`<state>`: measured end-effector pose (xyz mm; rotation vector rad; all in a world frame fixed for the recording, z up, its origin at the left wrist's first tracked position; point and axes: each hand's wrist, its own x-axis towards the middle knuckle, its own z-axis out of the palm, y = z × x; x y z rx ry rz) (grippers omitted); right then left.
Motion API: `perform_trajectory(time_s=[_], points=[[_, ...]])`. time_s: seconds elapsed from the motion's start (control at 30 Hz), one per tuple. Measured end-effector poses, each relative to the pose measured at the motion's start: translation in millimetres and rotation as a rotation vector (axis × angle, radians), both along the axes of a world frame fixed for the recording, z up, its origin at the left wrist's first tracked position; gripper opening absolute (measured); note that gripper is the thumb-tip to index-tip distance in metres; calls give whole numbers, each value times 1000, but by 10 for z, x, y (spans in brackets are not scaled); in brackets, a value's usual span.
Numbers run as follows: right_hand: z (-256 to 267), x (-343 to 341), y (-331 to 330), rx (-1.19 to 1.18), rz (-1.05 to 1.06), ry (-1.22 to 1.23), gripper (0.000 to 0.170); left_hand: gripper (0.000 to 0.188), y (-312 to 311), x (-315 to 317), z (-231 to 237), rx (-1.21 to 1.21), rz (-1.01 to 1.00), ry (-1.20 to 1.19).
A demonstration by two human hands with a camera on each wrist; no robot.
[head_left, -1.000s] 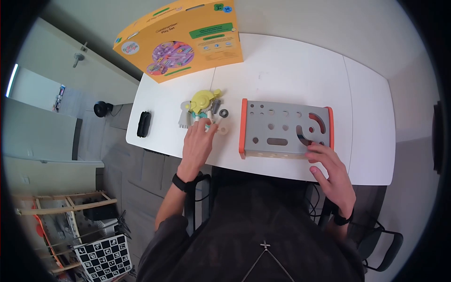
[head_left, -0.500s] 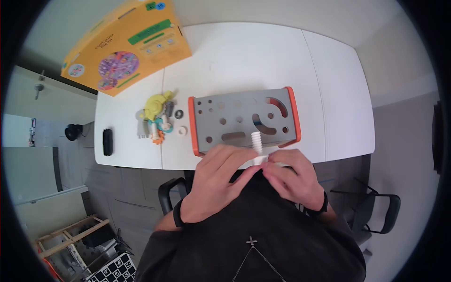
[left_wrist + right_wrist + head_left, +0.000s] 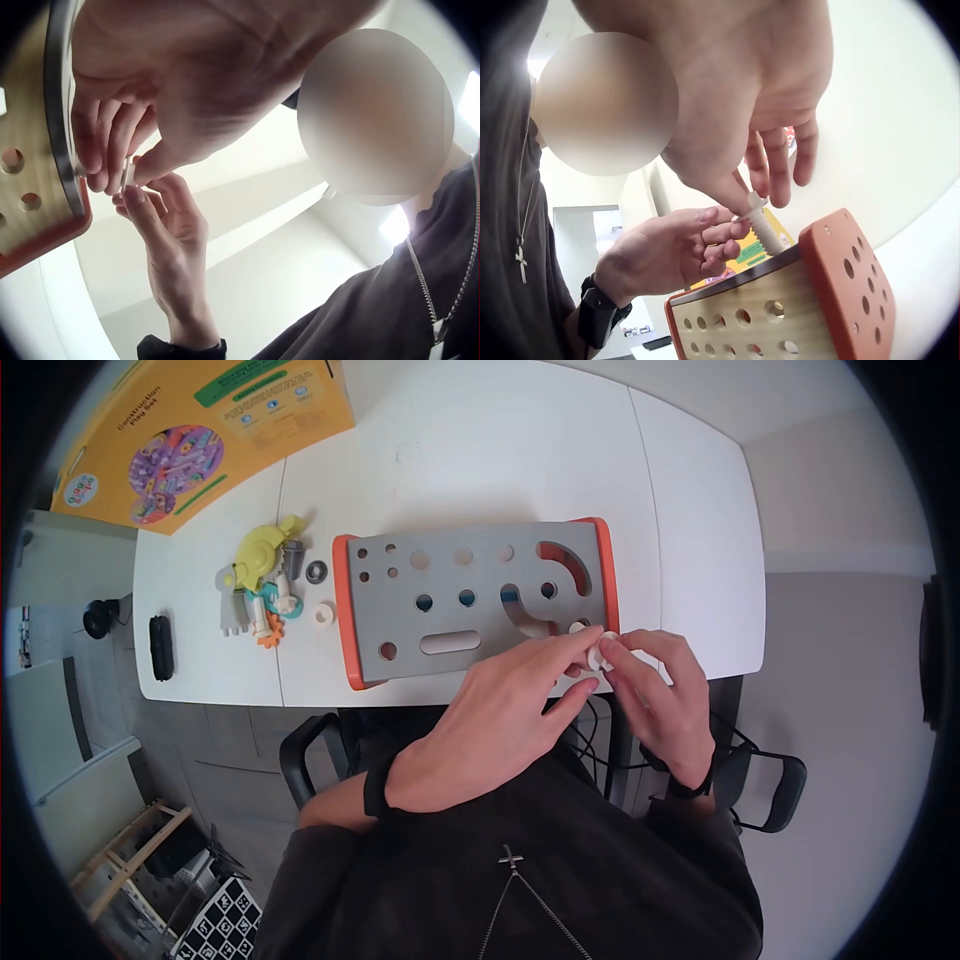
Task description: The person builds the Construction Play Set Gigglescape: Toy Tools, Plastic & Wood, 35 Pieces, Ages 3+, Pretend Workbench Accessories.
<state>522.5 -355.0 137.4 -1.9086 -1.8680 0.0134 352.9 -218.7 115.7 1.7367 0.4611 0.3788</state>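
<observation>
My right hand [image 3: 665, 695] pinches a white toy bolt [image 3: 765, 231] between thumb and index finger, its other fingers loosely bent. The bolt's threaded shaft slants down, its tip overlapping the top edge of a toy workbench [image 3: 450, 575] near the right front corner. This workbench has a grey top with round holes and slots, orange ends and a wood-look front with holes. From the left, my left hand [image 3: 500, 695] reaches over the workbench's front edge. Its index fingertip is right at the bolt's round white head [image 3: 597, 658], while its thumb stands apart below.
Left of the workbench lie a yellow toy piece [image 3: 258, 555], a grey bolt [image 3: 292, 558], a dark ring [image 3: 317, 571], a cream ring [image 3: 324, 615] and an orange gear [image 3: 269, 632]. A black case [image 3: 161, 648] lies farther left. A yellow box [image 3: 230, 435] stands behind.
Both hands first were apart, the left over the loose pieces. They then met around the bolt before the workbench. Now they have moved right, with the bolt at the workbench's right front corner.
</observation>
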Motion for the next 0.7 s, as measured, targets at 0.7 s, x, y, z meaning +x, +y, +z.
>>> perform_trajectory(time_s=[0.7], points=[[384,122,393,-261,-76,-183,29,28,99,131,-146,643,108,46]])
